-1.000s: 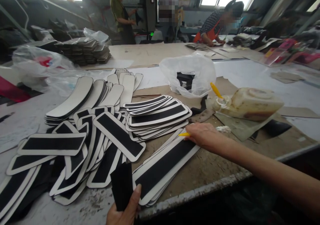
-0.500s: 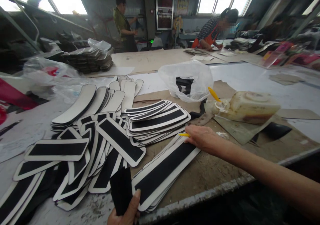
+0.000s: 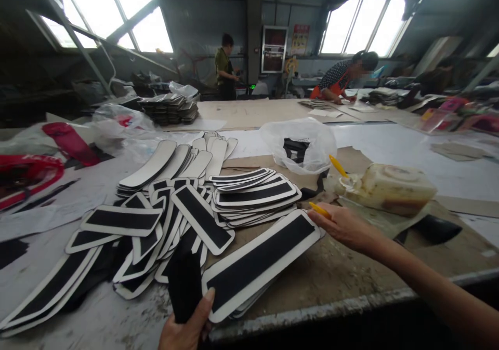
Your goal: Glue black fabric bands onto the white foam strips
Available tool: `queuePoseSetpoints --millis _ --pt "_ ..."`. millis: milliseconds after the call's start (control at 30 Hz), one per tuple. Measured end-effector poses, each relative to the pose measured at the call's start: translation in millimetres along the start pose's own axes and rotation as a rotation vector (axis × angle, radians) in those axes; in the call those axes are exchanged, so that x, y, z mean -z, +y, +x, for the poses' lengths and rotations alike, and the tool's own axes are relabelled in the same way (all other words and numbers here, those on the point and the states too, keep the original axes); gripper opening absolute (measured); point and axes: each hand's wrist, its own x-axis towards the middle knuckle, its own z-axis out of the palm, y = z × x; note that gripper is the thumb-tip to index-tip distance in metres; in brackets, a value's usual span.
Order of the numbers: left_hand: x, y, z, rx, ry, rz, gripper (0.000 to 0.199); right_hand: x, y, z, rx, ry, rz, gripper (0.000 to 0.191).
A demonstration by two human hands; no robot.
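Note:
A long pale panel with a black strip down its middle (image 3: 261,261) lies at a slant on a few similar panels near the table's front edge. My left hand (image 3: 187,321) is closed round a black fabric-like piece (image 3: 184,282), its thumb at the panel's lower left end. At the upper right end is my right hand (image 3: 341,225), closed on a slim yellow tool (image 3: 320,210) whose working end I cannot make out. Its fingertips meet the panel's far corner. Beyond lies a stack of black-striped panels (image 3: 255,197), with a loose heap of them (image 3: 202,220) to the left.
A cloudy plastic jug (image 3: 395,189) lies on its side at right, a yellow handle (image 3: 338,166) at its mouth. Behind the stack stands a white plastic bag (image 3: 268,137) holding black pieces. Plain pale panels (image 3: 150,164) are piled at left. Two people work farther back.
My view has tilted up and turned left. The top panel has shifted over the ones beneath, and my right hand has moved to its far corner. My left hand keeps its hold.

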Motion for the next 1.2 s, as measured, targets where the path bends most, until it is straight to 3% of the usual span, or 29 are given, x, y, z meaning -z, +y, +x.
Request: queuePoseSetpoints --millis 133,233,367,533,700,867,967,1200 --pt "0.6 1 -15 -0.064 -0.109 -0.156 0.043 -10 -8 -10 -0.268 -0.167 0.396 0.045" --pt "2.6 -1 -21 -0.102 -0.211 -0.229 0.040 -17 -8 -17 -0.437 -0.184 0.560 0.048" --pt "3.7 -3 -26 -0.123 -0.237 -0.232 0.038 -20 -8 -25 -0.438 -0.100 0.562 0.049" --pt "2.9 1 -32 -0.036 -0.244 -0.241 0.039 -17 -10 -32 -0.379 -0.008 0.562 0.048" --pt "4.2 3 -35 0.044 -0.323 -0.398 0.030 -22 -11 -41 -0.454 -0.066 0.979 0.042" --pt "2.2 -4 -30 0.147 -0.227 -0.587 0.037 -36 -16 -50 -0.562 -0.059 1.387 0.042" --pt "0.4 -7 -28 0.159 -0.236 -0.584 0.040 -40 -15 -50 -0.561 -0.050 1.386 0.042" --pt "1.4 -4 -24 0.084 -0.203 -0.486 0.041 -42 -8 -45 -0.525 -0.065 1.140 0.041"
